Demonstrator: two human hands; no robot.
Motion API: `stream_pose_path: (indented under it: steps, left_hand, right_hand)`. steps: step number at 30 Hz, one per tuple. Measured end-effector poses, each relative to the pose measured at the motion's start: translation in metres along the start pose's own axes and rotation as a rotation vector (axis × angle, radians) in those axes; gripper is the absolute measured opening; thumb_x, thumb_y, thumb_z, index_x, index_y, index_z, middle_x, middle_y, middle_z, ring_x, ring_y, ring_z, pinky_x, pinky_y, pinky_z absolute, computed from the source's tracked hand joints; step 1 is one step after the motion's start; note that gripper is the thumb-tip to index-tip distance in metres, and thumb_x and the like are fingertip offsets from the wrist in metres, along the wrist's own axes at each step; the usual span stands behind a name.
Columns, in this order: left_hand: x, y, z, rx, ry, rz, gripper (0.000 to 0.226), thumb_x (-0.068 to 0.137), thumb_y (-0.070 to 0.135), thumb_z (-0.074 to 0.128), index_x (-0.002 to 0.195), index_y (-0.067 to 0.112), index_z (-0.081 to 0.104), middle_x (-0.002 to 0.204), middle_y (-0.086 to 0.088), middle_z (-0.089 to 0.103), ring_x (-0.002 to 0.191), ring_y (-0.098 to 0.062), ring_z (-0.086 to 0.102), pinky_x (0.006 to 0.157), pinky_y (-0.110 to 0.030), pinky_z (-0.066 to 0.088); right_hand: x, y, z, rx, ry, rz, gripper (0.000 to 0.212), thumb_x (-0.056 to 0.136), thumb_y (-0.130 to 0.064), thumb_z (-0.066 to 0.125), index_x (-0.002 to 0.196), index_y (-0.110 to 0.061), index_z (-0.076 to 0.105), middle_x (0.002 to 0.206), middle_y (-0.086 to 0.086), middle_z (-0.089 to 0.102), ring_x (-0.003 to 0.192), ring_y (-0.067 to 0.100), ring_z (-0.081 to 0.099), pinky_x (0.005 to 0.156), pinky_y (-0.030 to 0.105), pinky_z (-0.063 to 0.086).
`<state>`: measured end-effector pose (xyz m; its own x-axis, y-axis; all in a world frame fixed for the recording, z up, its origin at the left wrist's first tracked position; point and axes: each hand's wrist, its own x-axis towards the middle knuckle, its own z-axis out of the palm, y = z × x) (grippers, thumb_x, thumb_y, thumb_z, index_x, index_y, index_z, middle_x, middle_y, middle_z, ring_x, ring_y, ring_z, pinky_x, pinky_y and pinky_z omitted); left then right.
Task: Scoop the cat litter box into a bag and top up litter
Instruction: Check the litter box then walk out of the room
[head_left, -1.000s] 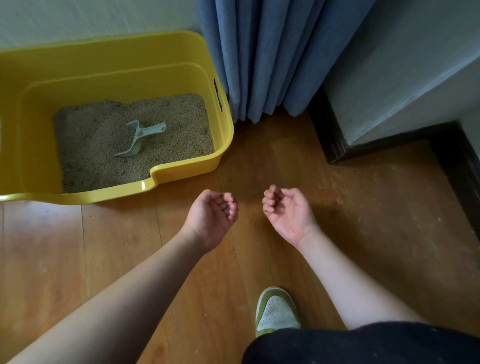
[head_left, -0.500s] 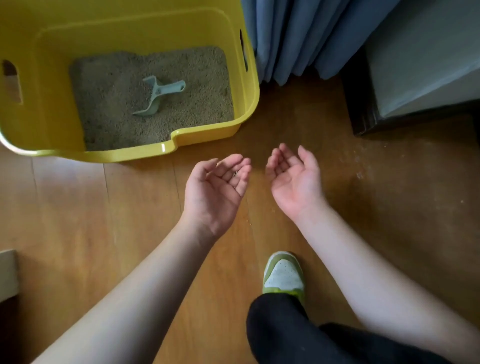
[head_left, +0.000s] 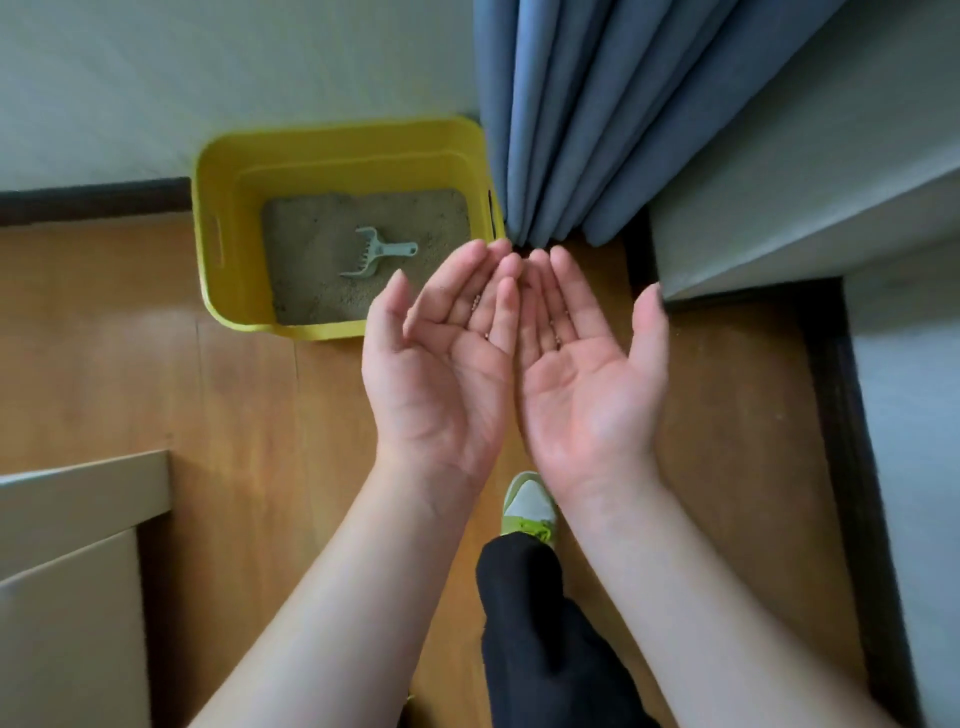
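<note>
Writing I can read nowhere in my view: neither the yellow litter box (head_left: 228, 234) nor the scoop (head_left: 375, 254) shows a brand or label. My left hand (head_left: 439, 364) and right hand (head_left: 589, 379) are held palm up, side by side, their inner edges touching or nearly so, forming a shallow cup above the wooden floor (head_left: 156, 364). Each grip is spread wide, fingers nearly straight and thumbs splayed outward, closed round nothing; a few small grains lie in the creases between the fingers. Both forearms reach up from the bottom of the view. The litter box sits on the floor against the wall (head_left: 208, 78), ahead and to the left of my hands, just beside the blue curtain (head_left: 597, 119). Grey-brown litter (head_left: 311, 244) covers its bottom, and the pale green scoop lies on the litter, handle pointing right. Under my wrists I see a green and white shoe (head_left: 527, 506) and a black trouser leg (head_left: 530, 639). A beige cabinet (head_left: 67, 571) is at lower left
</note>
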<state>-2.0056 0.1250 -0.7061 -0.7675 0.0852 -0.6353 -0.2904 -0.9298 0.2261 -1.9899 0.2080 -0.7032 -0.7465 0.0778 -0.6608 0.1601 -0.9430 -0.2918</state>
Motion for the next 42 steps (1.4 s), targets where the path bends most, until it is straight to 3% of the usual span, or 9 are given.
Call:
stream_pose_path:
  steps: [3,9,12,16,22,31,42]
  left_hand:
    - [-0.051,0.011,0.047,-0.003,0.044,0.049,0.071,0.101,0.047,0.03,0.091,-0.006,0.075,0.105,-0.023,0.071,0.098,-0.028,0.071,0.09,-0.031,0.056]
    - [-0.161,0.043,0.146,0.071,0.058,0.06,0.072,0.101,0.051,0.026,0.102,-0.004,0.073,0.115,-0.022,0.069,0.108,-0.029,0.068,0.094,-0.039,0.054]
    - [-0.214,0.068,0.19,0.078,0.034,0.069,0.069,0.101,0.051,0.027,0.11,-0.004,0.069,0.121,-0.021,0.067,0.113,-0.03,0.065,0.098,-0.039,0.05]
    - [-0.275,0.106,0.236,0.036,-0.007,0.127,0.066,0.102,0.048,0.028,0.117,-0.003,0.066,0.126,-0.021,0.064,0.118,-0.032,0.062,0.108,-0.043,0.042]
    - [-0.384,0.175,0.278,-0.049,-0.056,0.206,0.065,0.101,0.048,0.028,0.114,-0.003,0.067,0.123,-0.02,0.066,0.114,-0.032,0.064,0.101,-0.041,0.048]
    - [-0.535,0.219,0.249,-0.002,-0.086,0.34,0.061,0.102,0.044,0.028,0.121,-0.002,0.064,0.121,-0.017,0.068,0.115,-0.029,0.064,0.104,-0.038,0.043]
    - [-0.636,0.142,0.241,0.185,-0.215,0.171,0.056,0.104,0.039,0.027,0.122,0.001,0.063,0.119,-0.017,0.069,0.114,-0.027,0.065,0.101,-0.036,0.044]
  right_hand:
    - [-0.053,-0.009,0.049,0.027,0.067,-0.029,0.063,0.095,-0.054,0.039,0.108,0.0,0.069,0.112,0.017,0.068,0.104,0.025,0.067,0.086,0.033,0.055]
    - [-0.163,-0.039,0.144,0.042,0.125,-0.075,0.062,0.096,-0.051,0.035,0.109,-0.001,0.07,0.116,0.016,0.068,0.11,0.024,0.065,0.094,0.032,0.052]
    - [-0.217,-0.048,0.194,-0.03,0.084,-0.056,0.064,0.098,-0.049,0.03,0.117,-0.001,0.066,0.118,0.015,0.067,0.112,0.023,0.064,0.102,0.035,0.045]
    - [-0.283,-0.051,0.262,-0.098,0.006,-0.076,0.061,0.1,-0.046,0.024,0.123,-0.003,0.061,0.12,0.012,0.067,0.112,0.021,0.063,0.101,0.034,0.043]
    - [-0.386,-0.023,0.335,-0.19,-0.158,-0.072,0.054,0.102,-0.038,0.025,0.125,-0.002,0.057,0.123,0.013,0.064,0.116,0.02,0.061,0.105,0.034,0.04]
    - [-0.522,0.039,0.337,-0.28,-0.335,-0.054,0.065,0.099,-0.051,0.02,0.126,-0.004,0.058,0.125,0.01,0.064,0.121,0.018,0.057,0.106,0.031,0.038]
    - [-0.631,-0.011,0.268,-0.19,-0.293,-0.239,0.066,0.097,-0.054,0.019,0.129,-0.01,0.056,0.127,0.007,0.063,0.124,0.021,0.054,0.113,0.042,0.031]
